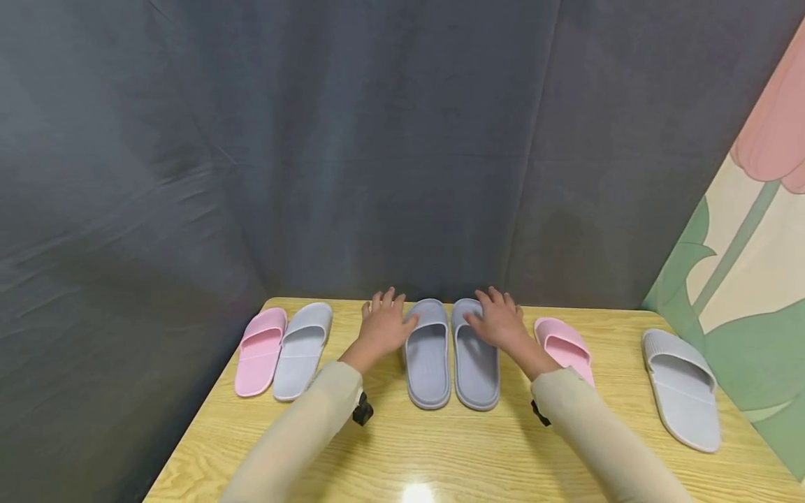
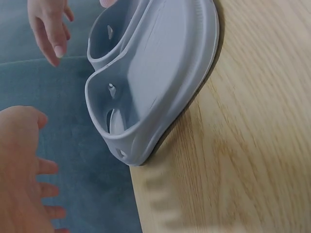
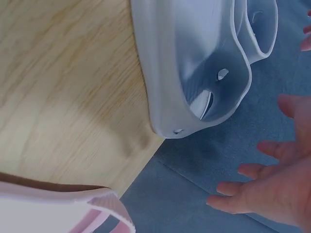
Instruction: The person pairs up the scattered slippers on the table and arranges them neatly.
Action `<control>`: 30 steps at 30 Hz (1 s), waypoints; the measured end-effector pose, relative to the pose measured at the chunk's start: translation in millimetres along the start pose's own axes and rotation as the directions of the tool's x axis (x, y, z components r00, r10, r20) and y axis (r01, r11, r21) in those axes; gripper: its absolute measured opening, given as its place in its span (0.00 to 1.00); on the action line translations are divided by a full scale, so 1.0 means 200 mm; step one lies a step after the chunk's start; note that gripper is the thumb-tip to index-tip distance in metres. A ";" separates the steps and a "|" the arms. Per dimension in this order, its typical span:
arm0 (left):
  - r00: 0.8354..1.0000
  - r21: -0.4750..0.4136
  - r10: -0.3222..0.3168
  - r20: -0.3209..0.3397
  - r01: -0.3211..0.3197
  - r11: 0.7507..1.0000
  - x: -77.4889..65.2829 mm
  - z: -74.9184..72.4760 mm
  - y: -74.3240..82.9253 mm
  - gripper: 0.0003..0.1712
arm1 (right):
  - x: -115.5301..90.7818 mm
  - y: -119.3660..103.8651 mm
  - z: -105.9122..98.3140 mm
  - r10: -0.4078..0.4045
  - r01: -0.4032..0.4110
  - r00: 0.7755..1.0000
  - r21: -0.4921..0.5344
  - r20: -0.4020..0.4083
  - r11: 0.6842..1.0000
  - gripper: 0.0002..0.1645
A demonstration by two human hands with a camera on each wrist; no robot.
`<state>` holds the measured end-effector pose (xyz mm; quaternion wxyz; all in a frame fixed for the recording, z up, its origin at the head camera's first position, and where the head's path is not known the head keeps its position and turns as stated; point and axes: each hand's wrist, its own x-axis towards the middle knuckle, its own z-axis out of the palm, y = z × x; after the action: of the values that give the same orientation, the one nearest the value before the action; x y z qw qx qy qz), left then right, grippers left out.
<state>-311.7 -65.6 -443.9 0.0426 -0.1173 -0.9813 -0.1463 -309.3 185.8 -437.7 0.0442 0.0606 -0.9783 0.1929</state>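
Observation:
Two grey-purple slippers (image 1: 428, 367) lie side by side in the middle of the wooden table, toes toward the curtain. My left hand (image 1: 385, 323) hovers at the toe of the left one, fingers spread. Over the outer toe side of the right slipper (image 1: 476, 370) is my right hand (image 1: 499, 321), its fingers extended too. In the left wrist view, the left hand (image 2: 22, 170) is apart from the slipper strap (image 2: 109, 107). The right wrist view likewise has a gap between the right hand (image 3: 272, 179) and the nearer slipper (image 3: 167, 97).
At the table's left stand a pink slipper (image 1: 260, 356) and a light grey slipper (image 1: 302, 353). Another pink slipper (image 1: 564, 342) lies partly behind the right forearm. A single light grey slipper (image 1: 684, 395) is near the right edge. A dark curtain (image 1: 402, 154) hangs behind the table.

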 end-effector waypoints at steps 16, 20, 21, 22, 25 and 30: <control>0.999 0.038 -0.002 -0.045 0.004 0.999 -0.05 -0.01 -0.07 0.40 | -0.05 0.07 -0.04 0.010 -0.010 1.000 0.010 -0.014 1.000 0.41; 0.999 0.042 0.003 -0.052 -0.001 0.999 -0.05 -0.02 -0.10 0.40 | -0.06 0.09 -0.05 0.020 -0.019 1.000 0.015 -0.016 1.000 0.41; 0.999 0.044 0.004 -0.052 -0.001 0.999 -0.06 -0.02 -0.10 0.40 | -0.06 0.10 -0.05 0.020 -0.020 1.000 0.015 -0.018 1.000 0.41; 0.999 0.048 0.005 -0.053 -0.002 0.999 -0.06 -0.02 -0.11 0.40 | -0.06 0.11 -0.05 0.019 -0.019 1.000 0.013 -0.021 1.000 0.41; 0.998 0.054 0.008 -0.065 -0.005 0.999 -0.06 -0.02 -0.13 0.40 | -0.07 0.12 -0.05 0.017 -0.017 0.999 0.001 -0.030 1.000 0.41; 0.997 0.058 0.004 -0.078 0.001 0.998 -0.07 -0.02 -0.16 0.39 | -0.08 0.15 -0.06 0.015 -0.015 0.999 -0.008 -0.046 1.000 0.40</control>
<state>-305.6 -99.7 -449.7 0.0847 -0.1111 -0.9826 -0.1222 -297.4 219.1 -439.2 0.0654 0.0487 -0.9783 0.1906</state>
